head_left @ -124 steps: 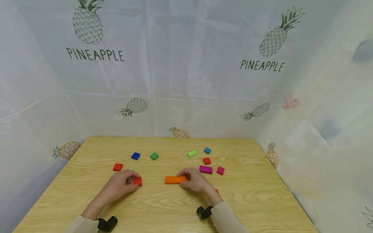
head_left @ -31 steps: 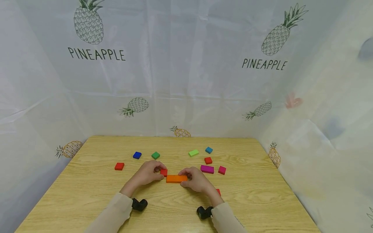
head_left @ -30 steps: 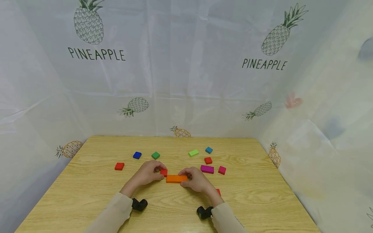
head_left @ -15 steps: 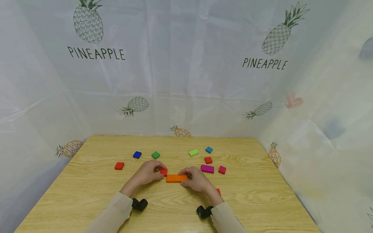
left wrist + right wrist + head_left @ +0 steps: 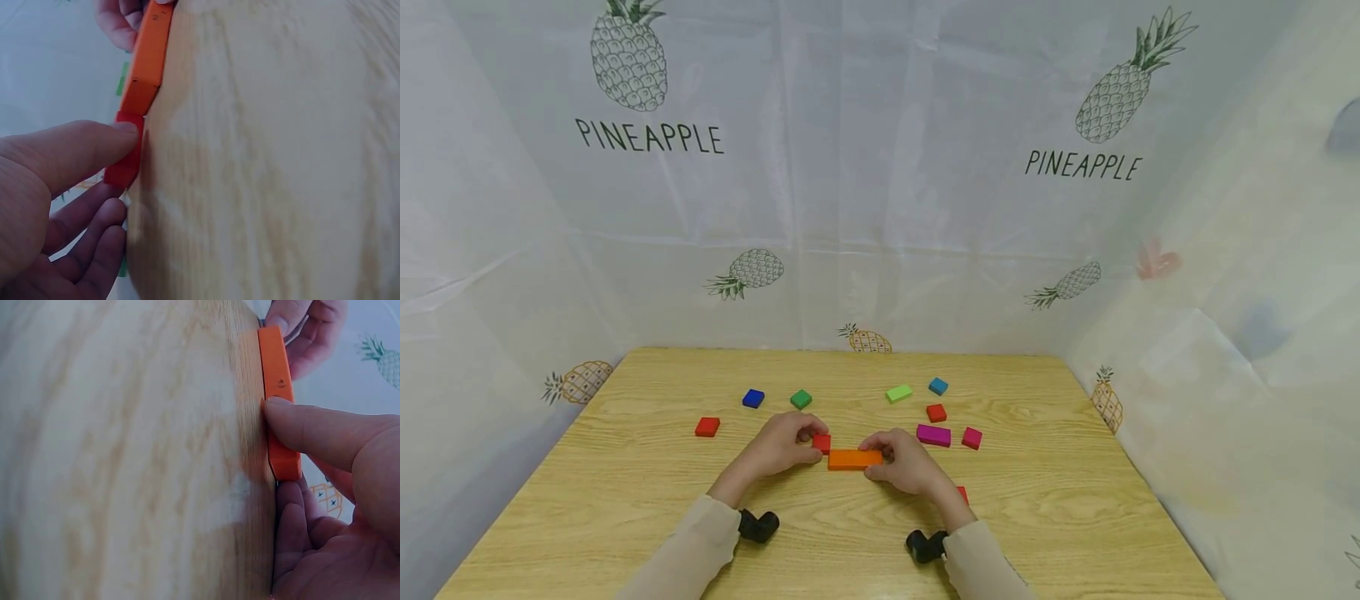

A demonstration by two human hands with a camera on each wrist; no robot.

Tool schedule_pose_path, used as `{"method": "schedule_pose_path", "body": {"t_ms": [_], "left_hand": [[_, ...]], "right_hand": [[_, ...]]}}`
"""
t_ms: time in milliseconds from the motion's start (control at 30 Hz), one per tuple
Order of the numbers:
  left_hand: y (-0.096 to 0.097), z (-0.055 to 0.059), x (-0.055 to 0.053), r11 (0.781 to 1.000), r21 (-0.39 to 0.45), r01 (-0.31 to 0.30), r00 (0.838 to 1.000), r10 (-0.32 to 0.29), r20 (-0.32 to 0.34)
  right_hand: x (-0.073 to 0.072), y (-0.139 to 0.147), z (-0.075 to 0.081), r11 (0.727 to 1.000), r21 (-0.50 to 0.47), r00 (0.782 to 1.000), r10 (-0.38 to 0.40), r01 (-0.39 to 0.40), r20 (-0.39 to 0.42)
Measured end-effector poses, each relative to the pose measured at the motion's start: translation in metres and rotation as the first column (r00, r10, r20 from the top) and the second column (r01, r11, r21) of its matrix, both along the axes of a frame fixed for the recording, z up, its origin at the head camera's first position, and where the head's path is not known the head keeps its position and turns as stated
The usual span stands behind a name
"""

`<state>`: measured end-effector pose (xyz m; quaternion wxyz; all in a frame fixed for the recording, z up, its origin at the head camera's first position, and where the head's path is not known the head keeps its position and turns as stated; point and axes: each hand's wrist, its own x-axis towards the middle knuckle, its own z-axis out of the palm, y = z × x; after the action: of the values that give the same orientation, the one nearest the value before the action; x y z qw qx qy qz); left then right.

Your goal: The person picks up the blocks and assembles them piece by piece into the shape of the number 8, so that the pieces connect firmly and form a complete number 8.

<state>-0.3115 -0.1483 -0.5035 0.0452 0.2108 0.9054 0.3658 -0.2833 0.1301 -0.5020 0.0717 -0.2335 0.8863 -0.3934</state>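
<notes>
My left hand (image 5: 781,445) pinches a small red block (image 5: 822,443) between thumb and fingers, down on the wooden table. Just right of it lies a longer orange block (image 5: 850,460), whose right end my right hand (image 5: 906,463) grips with the thumb on the near side. In the left wrist view the red block (image 5: 128,150) appears to meet the end of the orange block (image 5: 149,59). The right wrist view shows my thumb pressed on the side of the orange block (image 5: 273,362); some of my fingertips are hidden behind it.
Behind the hands lie blue (image 5: 753,398), green (image 5: 801,399), lime (image 5: 898,393) and light blue (image 5: 938,386) blocks. Purple (image 5: 933,435), pink (image 5: 972,438) and red (image 5: 936,412) ones sit right, another red block (image 5: 707,427) left. My right wrist partly covers a red block (image 5: 962,495).
Since the oldest frame, my left hand has carried the red block rightward and slightly away, up to the orange block's left end. During the last second both hands have stayed put.
</notes>
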Motion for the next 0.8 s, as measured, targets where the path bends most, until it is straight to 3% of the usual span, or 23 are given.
{"method": "schedule_pose_path", "body": {"t_ms": [133, 267, 567, 800], "left_hand": [[-0.002, 0.001, -0.001, 1.0, 0.011, -0.011, 1.0, 0.011, -0.007], [-0.004, 0.004, -0.004, 0.997, 0.027, -0.068, 0.997, 0.069, -0.046], [-0.011, 0.01, -0.017, 0.976, 0.08, -0.2, 0.965, 0.211, -0.158], [-0.015, 0.01, -0.029, 0.957, 0.07, -0.281, 0.947, 0.289, -0.14]], "right_hand": [[0.0, 0.0, 0.0, 1.0, 0.001, 1.0, 0.003, -0.003, -0.001], [0.0, 0.0, 0.0, 1.0, 0.0, 1.0, 0.005, -0.005, -0.001], [0.001, 0.001, 0.0, 1.0, -0.003, 1.0, -0.002, 0.002, 0.002], [0.002, 0.001, 0.0, 1.0, -0.003, 1.0, -0.007, 0.007, 0.006]]}}
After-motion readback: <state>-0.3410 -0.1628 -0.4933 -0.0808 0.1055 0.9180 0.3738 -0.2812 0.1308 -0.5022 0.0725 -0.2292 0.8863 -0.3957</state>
